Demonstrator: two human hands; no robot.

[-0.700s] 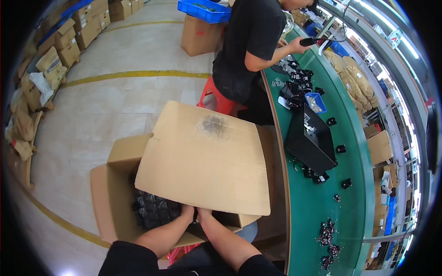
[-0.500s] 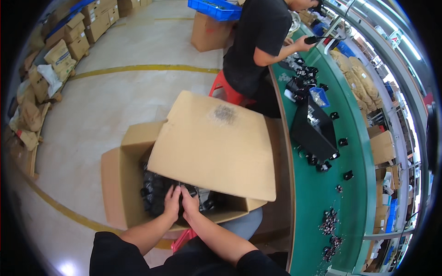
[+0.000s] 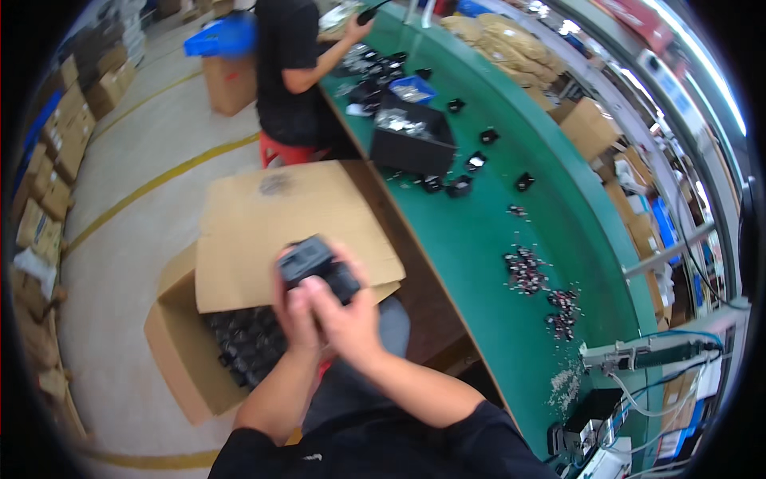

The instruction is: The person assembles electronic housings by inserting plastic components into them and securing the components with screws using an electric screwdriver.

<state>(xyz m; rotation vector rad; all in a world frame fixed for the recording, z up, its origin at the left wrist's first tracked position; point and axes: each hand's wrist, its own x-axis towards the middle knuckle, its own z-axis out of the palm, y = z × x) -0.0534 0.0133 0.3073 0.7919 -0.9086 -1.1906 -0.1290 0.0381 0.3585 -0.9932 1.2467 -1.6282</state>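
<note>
Black, blocky plastic parts (image 3: 317,267) sit clasped between both hands, raised above the open brown cardboard box (image 3: 187,367) that stands on the pale concrete floor (image 3: 152,152). The left hand (image 3: 294,313) closes around the lower left side of the parts, fingers curled up against them. The right hand (image 3: 345,319) presses in from the right, its thumb and fingers wrapped over the same bundle, so the two hands touch one another around it. How many pieces they hold cannot be told, since motion blurs them.

Inside the box, below the hands, lies a heap of similar dark parts (image 3: 247,343). A large flat cardboard flap (image 3: 279,231) leans over the far half of the box, just behind the held parts.

To the right runs a long green table (image 3: 511,303) with a curved edge. On it, well apart from the hands, stand a black rectangular bin (image 3: 415,144) holding shiny small pieces, several loose small black parts (image 3: 463,185) beside that bin, and two clusters of tiny dark pieces (image 3: 527,267) nearer the middle.

At the far end of the table another person in a black shirt (image 3: 291,64) works beside a red stool (image 3: 283,152). A blue plastic crate (image 3: 219,40) rests on a brown carton behind that person. Stacked cardboard cartons (image 3: 60,152) line the left wall.
</note>
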